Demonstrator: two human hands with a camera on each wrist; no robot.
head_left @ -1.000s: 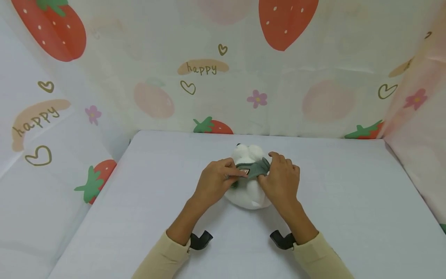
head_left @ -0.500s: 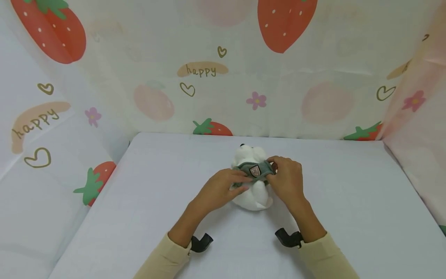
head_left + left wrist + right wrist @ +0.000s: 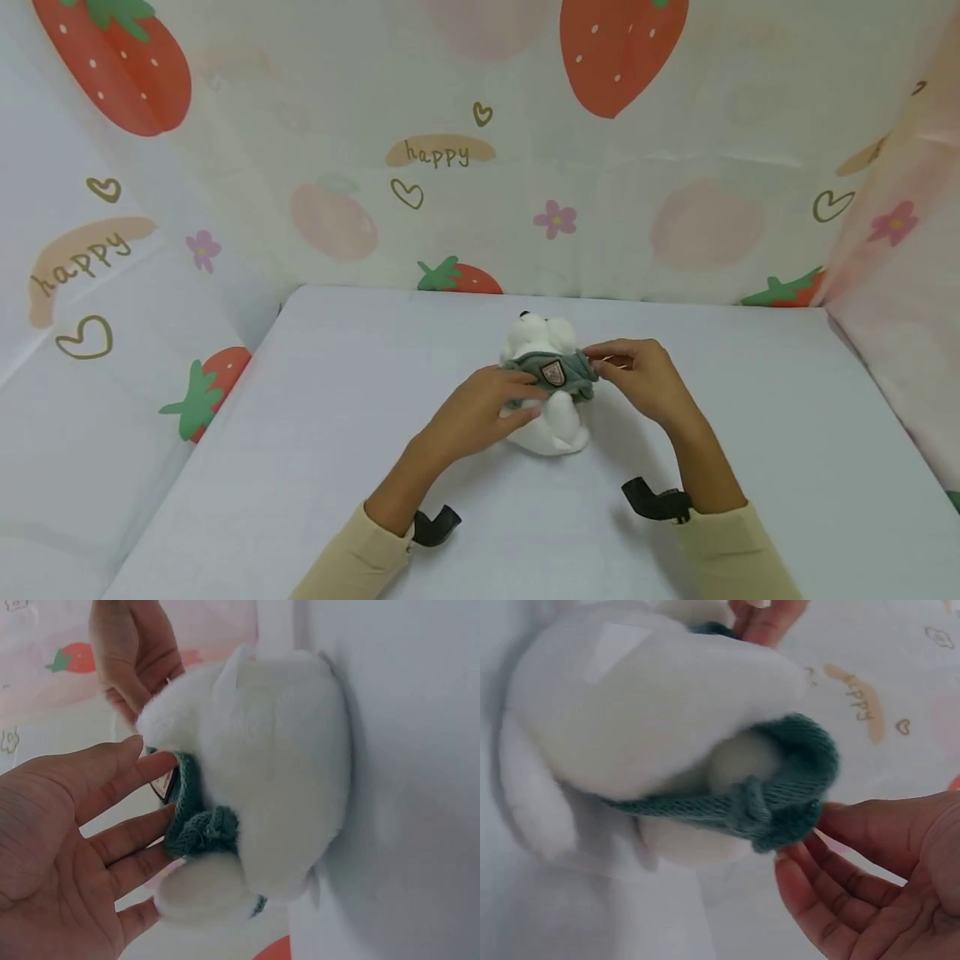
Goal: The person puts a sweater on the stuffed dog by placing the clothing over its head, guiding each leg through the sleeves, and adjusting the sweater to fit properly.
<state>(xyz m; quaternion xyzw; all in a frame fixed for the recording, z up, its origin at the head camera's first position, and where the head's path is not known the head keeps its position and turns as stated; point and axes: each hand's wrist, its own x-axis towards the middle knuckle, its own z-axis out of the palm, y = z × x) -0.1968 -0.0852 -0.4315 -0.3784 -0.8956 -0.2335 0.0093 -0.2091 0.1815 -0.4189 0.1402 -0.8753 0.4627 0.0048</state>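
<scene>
Since the preceding head view, the right hand has shifted outward from the plush toy, with its forearm swung further out; the left hand has barely moved. The plush toy rests on the tabletop, between both hands.

Left hand: at the plush toy's left side as the person sees it; fingers extended and spread, tips touching the lower edge of the green knitted garment worn on the toy. Right hand: at the plush toy's right side; thumb and fingertips appear to pinch the garment's outer edge. The badge lies between the hands, on the side of the toy facing the person.

Handling (judged): toy light, soft, compressible, not fragile; garment stretchy, low slip. Steady the toy by its rounded body; grip the garment at its edge, clear of the badge.
</scene>
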